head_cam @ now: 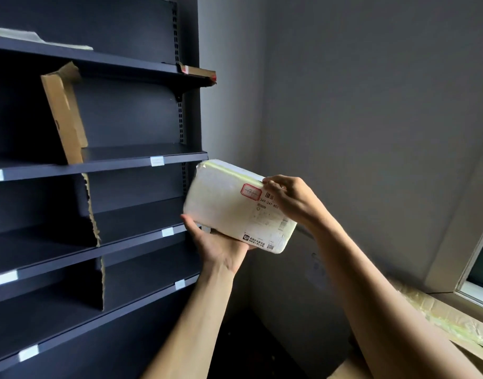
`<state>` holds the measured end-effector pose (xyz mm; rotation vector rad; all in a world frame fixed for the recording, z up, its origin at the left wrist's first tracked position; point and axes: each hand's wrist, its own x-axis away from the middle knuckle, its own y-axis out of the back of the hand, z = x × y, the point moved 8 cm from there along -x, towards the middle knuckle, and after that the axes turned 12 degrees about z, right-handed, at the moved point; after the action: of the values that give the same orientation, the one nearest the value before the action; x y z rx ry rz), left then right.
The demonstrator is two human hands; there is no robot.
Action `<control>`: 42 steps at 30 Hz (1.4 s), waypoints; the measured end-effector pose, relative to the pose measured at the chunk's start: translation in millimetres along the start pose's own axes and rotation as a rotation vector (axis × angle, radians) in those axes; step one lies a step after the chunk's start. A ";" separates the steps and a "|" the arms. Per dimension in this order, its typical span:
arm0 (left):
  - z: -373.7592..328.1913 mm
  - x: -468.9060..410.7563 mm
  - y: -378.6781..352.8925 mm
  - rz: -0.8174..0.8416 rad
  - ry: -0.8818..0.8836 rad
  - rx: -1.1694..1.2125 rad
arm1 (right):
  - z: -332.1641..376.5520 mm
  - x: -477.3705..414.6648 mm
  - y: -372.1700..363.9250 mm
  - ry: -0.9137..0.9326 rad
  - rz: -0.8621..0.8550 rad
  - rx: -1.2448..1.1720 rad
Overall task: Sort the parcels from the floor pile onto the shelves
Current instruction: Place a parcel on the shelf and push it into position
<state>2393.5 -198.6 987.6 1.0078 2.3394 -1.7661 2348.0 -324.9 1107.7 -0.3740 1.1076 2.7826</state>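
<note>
Left hand (221,248): palm up under the lower edge of the white parcel (229,206), thumb against its lower-left front, fingers hidden behind it; gripping. Right hand (291,199): pinches the parcel's upper right edge, fingertips over the barcode of the shipping label (265,214). Parcel is held in the air between both hands, tilted, label face toward the camera. Red-framed sticker (251,192) sits just left of the right fingertips. Parcel is not on the shelves (142,157); its left end is just beside their right-hand front corners. Left of the left hand: dark shelf boards with small white tags (168,232) on the front lips, and torn cardboard dividers (64,113) standing on them. Beyond the right forearm, lower right: taped cardboard (440,318), then a window frame (475,269). Grey wall (358,91) behind both hands
</note>
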 end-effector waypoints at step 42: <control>-323.5 -131.4 43.6 -0.634 -0.523 -1.097 | 34.6 -315.9 -104.9 0.257 -0.263 -0.977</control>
<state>2629.0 28.7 1116.7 -0.3291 2.6965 -0.4018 2666.9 -232.3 1149.0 -0.8890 -0.3619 2.8513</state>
